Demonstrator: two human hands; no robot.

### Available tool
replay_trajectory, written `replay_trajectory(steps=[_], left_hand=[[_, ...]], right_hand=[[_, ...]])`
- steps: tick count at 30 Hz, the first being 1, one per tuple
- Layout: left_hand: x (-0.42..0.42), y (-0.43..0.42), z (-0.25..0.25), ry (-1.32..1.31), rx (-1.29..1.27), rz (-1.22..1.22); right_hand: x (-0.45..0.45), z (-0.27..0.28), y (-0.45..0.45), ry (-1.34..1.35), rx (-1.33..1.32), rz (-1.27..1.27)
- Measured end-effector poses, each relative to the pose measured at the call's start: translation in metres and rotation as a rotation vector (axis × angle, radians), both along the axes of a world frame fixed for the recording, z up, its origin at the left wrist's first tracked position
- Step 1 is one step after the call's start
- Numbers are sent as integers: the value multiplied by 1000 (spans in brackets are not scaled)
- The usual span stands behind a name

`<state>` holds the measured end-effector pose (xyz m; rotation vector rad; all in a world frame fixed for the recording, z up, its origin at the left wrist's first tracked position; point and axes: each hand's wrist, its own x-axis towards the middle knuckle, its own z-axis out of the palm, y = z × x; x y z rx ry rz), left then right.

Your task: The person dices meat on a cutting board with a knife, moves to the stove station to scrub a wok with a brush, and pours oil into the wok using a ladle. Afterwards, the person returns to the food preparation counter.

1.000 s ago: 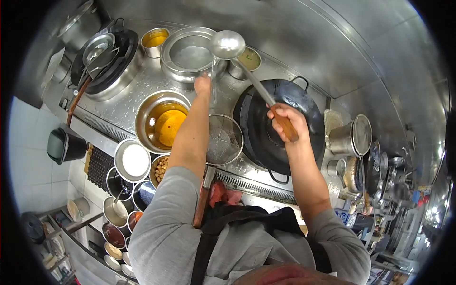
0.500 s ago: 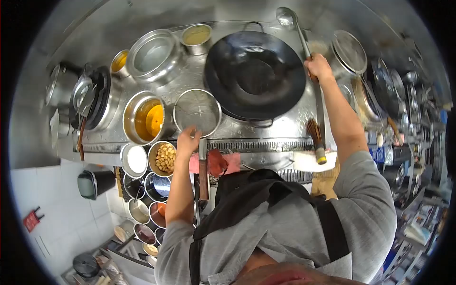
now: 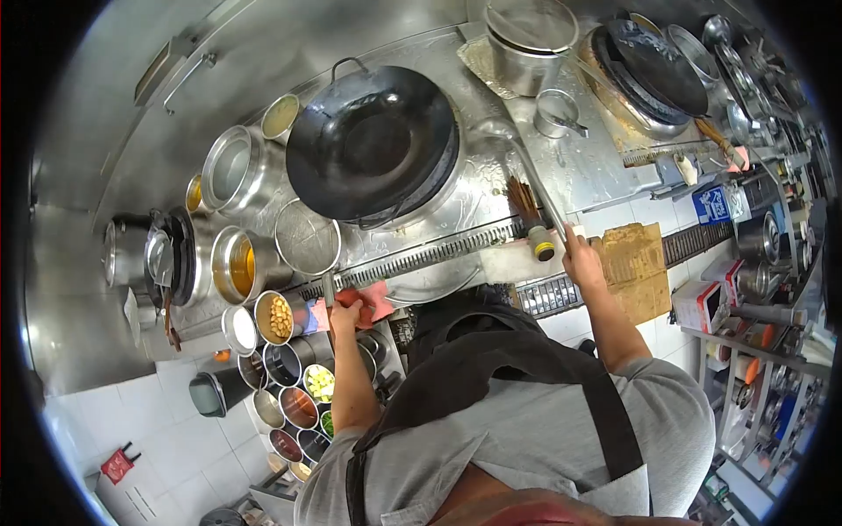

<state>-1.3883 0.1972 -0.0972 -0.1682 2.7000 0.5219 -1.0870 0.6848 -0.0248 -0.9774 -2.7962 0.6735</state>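
Note:
My right hand (image 3: 582, 260) is closed round the end of a long-handled ladle (image 3: 537, 175), whose blurred bowl lies over the steel stove top to the right of the wok. A big black wok (image 3: 377, 145) sits on the stove, its inside bare and shiny. At the stove's front edge, my left hand (image 3: 347, 312) has its fingers closed on a red cloth (image 3: 367, 307), beside a pink towel. Just beyond it rests a round wire strainer (image 3: 308, 237), its handle running toward that hand. A bristle brush (image 3: 529, 219) lies left of the ladle handle.
Left of the strainer stand a pot of orange liquid (image 3: 235, 266), a white-filled bowl (image 3: 239, 330) and a pot of pale brown pieces (image 3: 274, 317). Several ingredient pots are below them. A sieve-topped pot (image 3: 531, 44) and small steel cup (image 3: 556, 114) stand at right.
My view has turned rightward. My right hand has brought the ladle from the far side back toward me. My left hand has moved from the strainer handle to the red cloth.

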Motion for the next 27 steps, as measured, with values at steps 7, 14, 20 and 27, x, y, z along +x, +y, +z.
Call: replay_trajectory(steps=[7, 14, 20, 27], left_hand=[[-12, -13, -56, 83, 52, 29], [10, 23, 31, -207, 980, 283], [48, 45, 114, -486, 1237, 536], [64, 35, 67, -394, 504, 70]], right_hand=[[33, -20, -4, 324, 116, -25], [55, -20, -86, 98, -336, 119], [55, -136, -100, -224, -394, 221], [10, -271, -87, 152, 10, 274]])
